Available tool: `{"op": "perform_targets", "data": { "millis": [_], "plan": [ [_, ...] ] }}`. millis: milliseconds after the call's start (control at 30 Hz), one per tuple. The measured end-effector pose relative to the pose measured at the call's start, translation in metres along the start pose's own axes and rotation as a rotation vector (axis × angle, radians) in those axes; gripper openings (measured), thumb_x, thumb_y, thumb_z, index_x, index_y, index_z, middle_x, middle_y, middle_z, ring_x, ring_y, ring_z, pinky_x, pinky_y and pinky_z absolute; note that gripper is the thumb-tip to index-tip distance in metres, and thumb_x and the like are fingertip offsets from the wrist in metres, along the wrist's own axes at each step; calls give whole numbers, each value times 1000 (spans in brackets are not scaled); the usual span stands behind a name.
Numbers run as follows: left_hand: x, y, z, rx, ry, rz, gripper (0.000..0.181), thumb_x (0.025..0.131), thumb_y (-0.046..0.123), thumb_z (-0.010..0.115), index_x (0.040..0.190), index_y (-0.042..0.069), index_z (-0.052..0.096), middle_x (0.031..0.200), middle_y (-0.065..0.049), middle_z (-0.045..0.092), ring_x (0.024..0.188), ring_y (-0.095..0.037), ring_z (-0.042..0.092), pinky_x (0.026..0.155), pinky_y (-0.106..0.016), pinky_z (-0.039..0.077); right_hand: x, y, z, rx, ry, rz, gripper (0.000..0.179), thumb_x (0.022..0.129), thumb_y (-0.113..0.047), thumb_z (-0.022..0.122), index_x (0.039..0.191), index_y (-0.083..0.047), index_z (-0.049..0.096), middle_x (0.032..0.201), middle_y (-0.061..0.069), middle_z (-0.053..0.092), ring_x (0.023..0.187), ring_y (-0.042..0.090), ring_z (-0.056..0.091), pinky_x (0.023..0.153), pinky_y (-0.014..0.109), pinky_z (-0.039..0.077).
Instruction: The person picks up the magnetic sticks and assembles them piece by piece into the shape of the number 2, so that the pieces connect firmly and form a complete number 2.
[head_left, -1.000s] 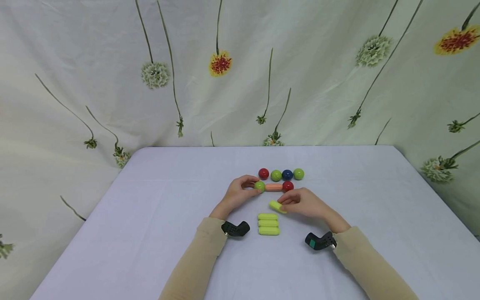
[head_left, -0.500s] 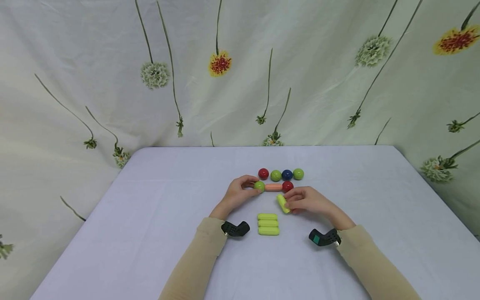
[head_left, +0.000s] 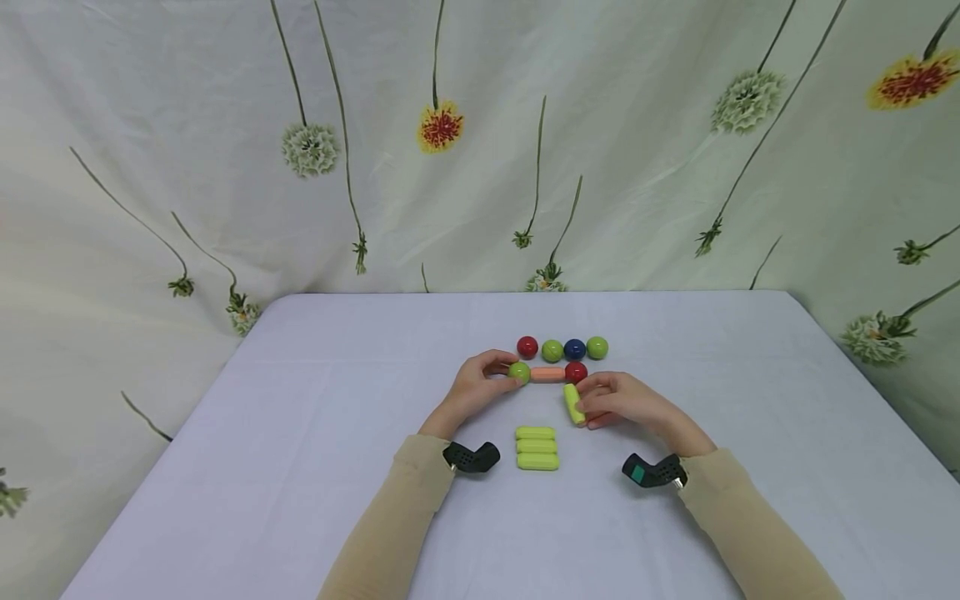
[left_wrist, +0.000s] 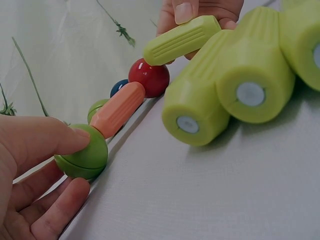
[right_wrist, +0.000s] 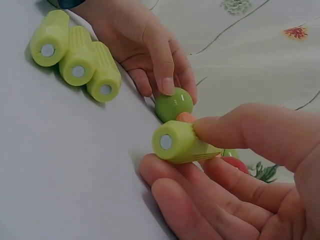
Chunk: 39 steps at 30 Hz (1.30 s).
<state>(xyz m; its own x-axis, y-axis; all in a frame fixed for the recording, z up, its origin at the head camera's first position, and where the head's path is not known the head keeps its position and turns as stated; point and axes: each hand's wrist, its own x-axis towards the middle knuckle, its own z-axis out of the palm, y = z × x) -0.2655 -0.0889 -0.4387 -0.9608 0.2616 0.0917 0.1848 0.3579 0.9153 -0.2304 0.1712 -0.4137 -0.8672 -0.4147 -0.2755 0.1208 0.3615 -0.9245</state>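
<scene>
My left hand [head_left: 474, 385] pinches a green ball [left_wrist: 90, 150] between thumb and fingers. From that ball an orange magnetic rod [head_left: 547, 375] runs right to a glossy red ball [head_left: 576, 372], all in one line. My right hand [head_left: 626, 400] holds a lime-green magnetic rod [head_left: 572, 403] between thumb and fingers. This rod slants toward me, its far end right at the red ball; in the left wrist view that end overlaps the ball's top. A round grey disc shows in its near end in the right wrist view, where the red ball is mostly hidden behind it.
Three lime-green rods [head_left: 536, 448] lie side by side nearer to me. Behind the joined pieces is a row with a red ball [head_left: 527, 347], a green ball [head_left: 552, 351], a blue ball [head_left: 574, 350] and another green ball [head_left: 597, 347]. A white cloth covers the table [head_left: 300, 467].
My right hand has shifted a little right and turned the lime-green rod from slanting sideways to pointing away from me, its far end now at the red ball. My left hand has stayed put.
</scene>
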Motion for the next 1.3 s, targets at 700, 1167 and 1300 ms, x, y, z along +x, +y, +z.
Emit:
{"op": "perform_targets", "data": {
  "millis": [700, 1167, 1300],
  "plan": [
    [-1, 2, 0, -9, 1, 14, 31, 80, 15, 73, 110, 12, 66, 110, -1, 63, 100, -17, 59, 92, -39, 42, -1, 3, -8, 63, 0, 43, 47, 87, -16, 65, 122, 7, 45, 90, 9, 67, 73, 15, 65, 71, 28, 54],
    [0, 0, 0, -9, -3, 16, 31, 80, 15, 74, 110, 12, 66, 111, -1, 63, 101, -17, 59, 92, -38, 43, -1, 4, -11, 100, 15, 45, 47, 86, -15, 66, 122, 8, 45, 92, 10, 68, 74, 16, 66, 71, 28, 54],
    [0, 0, 0, -13, -3, 14, 31, 80, 14, 74, 110, 12, 66, 111, 0, 63, 101, -16, 59, 93, -38, 43, -1, 5, -12, 99, 15, 43, 47, 87, -15, 65, 122, 8, 45, 93, 10, 67, 74, 16, 66, 71, 28, 54]
  ]
}}
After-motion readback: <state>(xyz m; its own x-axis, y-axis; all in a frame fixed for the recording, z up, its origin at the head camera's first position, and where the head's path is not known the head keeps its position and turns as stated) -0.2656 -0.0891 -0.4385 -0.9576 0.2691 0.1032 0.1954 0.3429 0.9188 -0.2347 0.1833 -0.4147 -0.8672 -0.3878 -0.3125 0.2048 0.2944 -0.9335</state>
